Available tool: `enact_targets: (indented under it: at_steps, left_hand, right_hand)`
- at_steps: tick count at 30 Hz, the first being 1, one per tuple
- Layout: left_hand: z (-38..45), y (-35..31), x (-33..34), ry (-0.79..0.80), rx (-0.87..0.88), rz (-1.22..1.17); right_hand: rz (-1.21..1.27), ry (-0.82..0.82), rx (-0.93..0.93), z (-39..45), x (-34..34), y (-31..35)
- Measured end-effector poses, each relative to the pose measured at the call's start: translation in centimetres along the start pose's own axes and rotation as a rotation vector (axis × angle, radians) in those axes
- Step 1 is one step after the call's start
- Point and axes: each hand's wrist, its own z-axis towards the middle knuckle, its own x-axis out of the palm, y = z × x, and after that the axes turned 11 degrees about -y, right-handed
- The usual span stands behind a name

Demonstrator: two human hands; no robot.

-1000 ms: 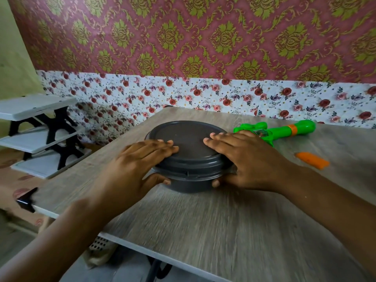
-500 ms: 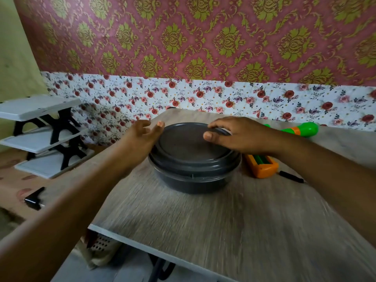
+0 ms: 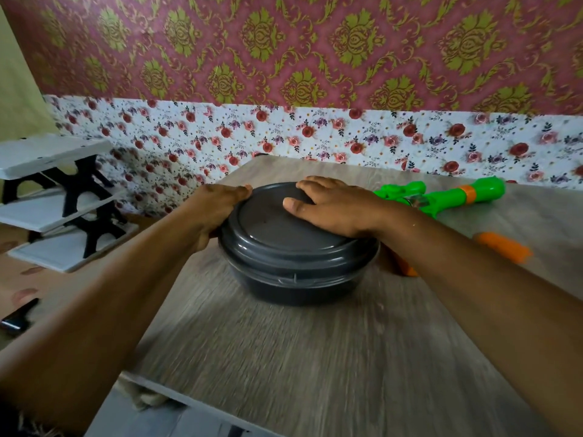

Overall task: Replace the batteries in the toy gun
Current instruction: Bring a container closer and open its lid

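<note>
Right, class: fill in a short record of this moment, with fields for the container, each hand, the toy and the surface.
container: dark round container, lid on, standing on the table
left hand: left hand holds the container's left rim
right hand: right hand lies flat on the lid
toy: green toy gun, behind the right wrist, untouched
loose part: orange piece, right of the forearm
surface: grey wood-grain table

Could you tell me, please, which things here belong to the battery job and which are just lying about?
Belong to the job:
toy gun
orange piece
lidded grey container, under the left hand and right hand

Lying about:
white shelf rack
dark object on the floor
</note>
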Motion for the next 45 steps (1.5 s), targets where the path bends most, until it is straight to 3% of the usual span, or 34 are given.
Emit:
enact_targets:
  at_steps: [3, 6, 9, 11, 16, 21, 25, 31, 34, 39, 45]
  left_hand:
    - [0.0, 0.1, -0.1, -0.011, 0.013, -0.032]
    - [-0.3, 0.6, -0.2, 0.016, -0.095, -0.102]
    - [-1.8, 0.7, -0.4, 0.098, -0.226, -0.203]
    - [-2.7, 0.8, -0.4, 0.112, -0.225, -0.239]
    - [-4.5, 0.5, -0.7, -0.046, -0.174, -0.344]
    - [-6.2, -2.7, -0.6, 0.077, -0.046, -0.327]
    - [-7.7, -6.9, 3.9, 0.225, 0.025, -0.376]
    - [-10.4, -11.6, 14.2, 0.362, 0.043, -0.425]
    - [-11.4, -13.4, 18.7, 0.412, -0.025, -0.503]
    - [-13.3, -15.2, 25.6, 0.454, -0.063, -0.418]
    - [-14.0, -17.6, 33.6, 0.615, -0.132, -0.533]
  right_hand:
    - [0.031, -0.006, 0.033, 0.1, -0.1, 0.0]
    - [0.07, -0.039, 0.052, 0.1, -0.1, 0.0]
    - [0.253, -0.227, 0.071, -0.4, 0.0, -0.3]
    - [0.39, -0.406, 0.078, -1.0, 0.0, -0.3]
    - [0.45, -0.565, 0.04, -3.2, -1.1, -0.1]
    - [0.385, -0.451, 0.25, -7.5, -5.4, -3.5]
    - [0.637, -0.246, 0.482, -11.9, -9.1, -8.1]
    - [0.761, -0.594, 0.643, -17.4, -12.5, -15.7]
    - [0.77, -0.711, 0.713, -19.6, -14.2, -19.2]
    - [0.795, -0.905, 0.848, -22.3, -16.0, -24.9]
    - [0.939, -1.171, 0.962, -23.7, -16.7, -31.7]
